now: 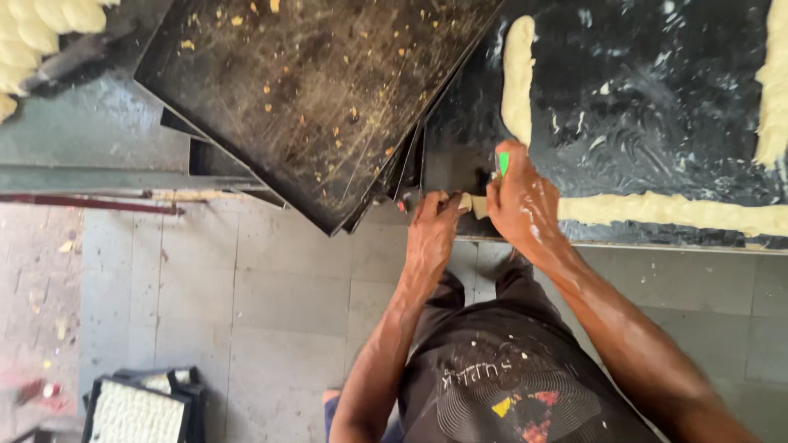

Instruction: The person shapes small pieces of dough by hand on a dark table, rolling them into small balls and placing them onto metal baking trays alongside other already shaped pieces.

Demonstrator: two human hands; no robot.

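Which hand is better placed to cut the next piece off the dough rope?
Right, probably. The right hand holds the green-tipped tool at the dough rope's end, while the left hand only pinches the end piece.

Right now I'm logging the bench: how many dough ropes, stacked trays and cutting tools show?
Dough ropes: 3
Stacked trays: at least 3
Green-handled tools: 1, in right hand
Total: 7
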